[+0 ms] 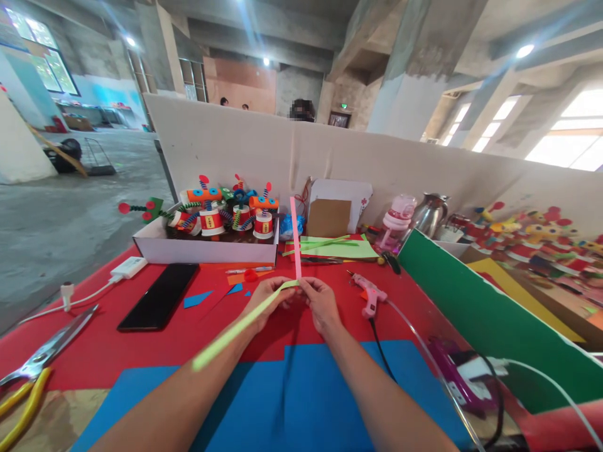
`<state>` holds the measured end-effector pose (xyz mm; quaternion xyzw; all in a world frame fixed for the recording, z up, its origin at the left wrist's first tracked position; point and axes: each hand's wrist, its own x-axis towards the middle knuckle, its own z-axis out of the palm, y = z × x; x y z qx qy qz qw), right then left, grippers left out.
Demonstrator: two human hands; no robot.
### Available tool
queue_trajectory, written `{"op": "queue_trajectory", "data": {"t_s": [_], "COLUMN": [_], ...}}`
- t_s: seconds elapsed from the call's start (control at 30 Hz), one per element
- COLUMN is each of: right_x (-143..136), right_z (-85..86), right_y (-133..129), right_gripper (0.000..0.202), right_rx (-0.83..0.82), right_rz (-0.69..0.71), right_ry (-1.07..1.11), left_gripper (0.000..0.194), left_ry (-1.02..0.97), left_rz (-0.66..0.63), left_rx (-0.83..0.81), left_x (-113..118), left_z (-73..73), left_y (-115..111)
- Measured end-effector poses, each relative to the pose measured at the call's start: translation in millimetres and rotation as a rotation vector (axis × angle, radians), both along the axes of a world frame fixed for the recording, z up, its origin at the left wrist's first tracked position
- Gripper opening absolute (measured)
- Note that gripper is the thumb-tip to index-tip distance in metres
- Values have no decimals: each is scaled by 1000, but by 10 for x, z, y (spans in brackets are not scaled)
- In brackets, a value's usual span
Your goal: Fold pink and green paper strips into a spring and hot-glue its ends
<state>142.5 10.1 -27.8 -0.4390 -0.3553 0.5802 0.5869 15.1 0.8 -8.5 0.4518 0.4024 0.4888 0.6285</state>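
Observation:
Both hands are closed in a pinch over the middle of the table. Between them, a pink paper strip (296, 242) points away from me and a yellow-green paper strip (235, 333) runs toward my lower left; their ends meet at an angle at the fingertips. My left hand (269, 299) grips the yellow-green strip near that corner. At the joint, my right hand (321, 301) pinches the overlapping ends between thumb and finger. How the strips are fastened, if at all, is hidden. A pink hot glue gun (370, 294) lies to the right of my right hand.
A white box (207, 249) of paper-cup figures stands behind, left. Green paper sheets (358, 248) lie beyond my hands. A black phone (159, 297) and scissors (44, 358) are left. Blue sheets (320, 402) lie under my forearms; a green panel (490, 320) rises right.

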Motion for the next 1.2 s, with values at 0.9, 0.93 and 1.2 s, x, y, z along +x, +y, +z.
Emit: {"op": "queue_trajectory", "data": {"t_s": [0.9, 0.93, 1.2], "right_x": [58, 55, 13], "right_z": [45, 41, 63], "right_y": [-34, -34, -62], "right_gripper": [31, 32, 39], "right_rx": [-17, -20, -104], "right_rz": [164, 166, 258], "right_ry": [-138, -134, -28], "left_gripper": [20, 20, 33], "left_ry": [218, 248, 171], "left_rz": [188, 214, 205], "left_rx": [76, 82, 60], "left_x": [-42, -48, -80], "left_z": [-46, -56, -14], "left_y": [31, 39, 70]}}
